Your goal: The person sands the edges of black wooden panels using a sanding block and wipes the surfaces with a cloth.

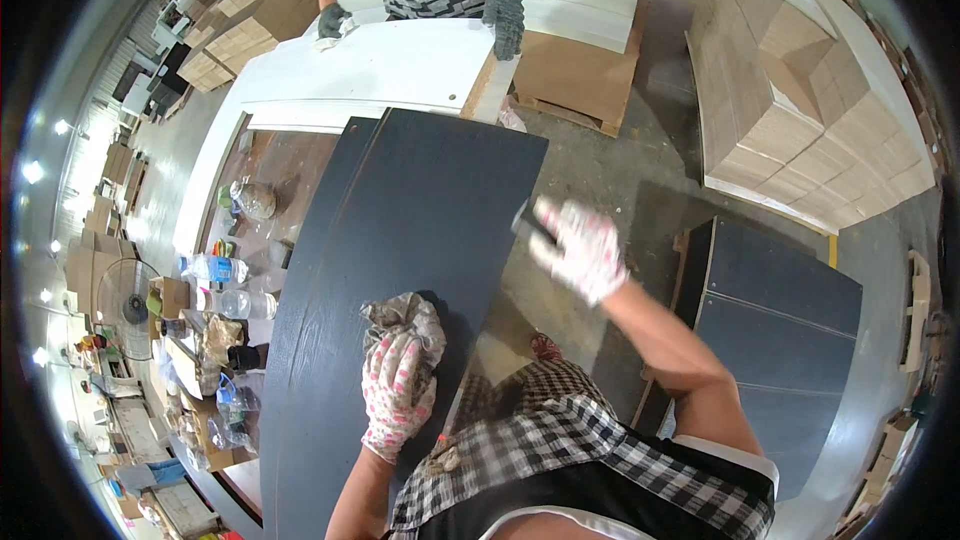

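A dark blue-grey panel (410, 210) lies flat in front of me, with a groove running along its left side. My left hand (398, 385), in a white glove with pink dots, is closed on a crumpled grey rag (405, 325) that rests on the panel. At the panel's right edge is my right hand (582, 252), gloved the same way and slightly blurred. Its fingers grip a small dark block (533, 223) with a paler end; its exact kind is not clear. Part of the block is hidden by the fingers.
Across from me a person in grey gloves works at a white panel (370, 65). Plastic bottles (245, 304) and a glass jar stand at the left. Stacked dark panels (770, 330) are at the right, with a tall stack of cartons (770, 120) behind them.
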`<action>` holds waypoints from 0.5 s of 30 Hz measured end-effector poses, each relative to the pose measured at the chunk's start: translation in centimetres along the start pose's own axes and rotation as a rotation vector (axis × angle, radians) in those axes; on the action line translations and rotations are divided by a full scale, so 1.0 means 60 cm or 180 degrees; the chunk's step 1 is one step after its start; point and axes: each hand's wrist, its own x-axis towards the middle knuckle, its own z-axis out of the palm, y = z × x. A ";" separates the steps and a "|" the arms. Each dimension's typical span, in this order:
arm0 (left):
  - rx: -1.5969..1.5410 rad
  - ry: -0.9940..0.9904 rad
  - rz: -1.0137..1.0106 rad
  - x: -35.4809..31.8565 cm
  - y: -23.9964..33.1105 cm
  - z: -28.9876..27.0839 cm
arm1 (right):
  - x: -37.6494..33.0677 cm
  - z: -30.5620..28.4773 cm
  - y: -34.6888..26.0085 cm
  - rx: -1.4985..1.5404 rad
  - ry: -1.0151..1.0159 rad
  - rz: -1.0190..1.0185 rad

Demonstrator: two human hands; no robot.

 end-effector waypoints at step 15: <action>0.0086 0.0026 -0.0060 0.003 0.008 -0.006 | 0.131 0.012 0.086 -0.0003 -0.0322 0.1034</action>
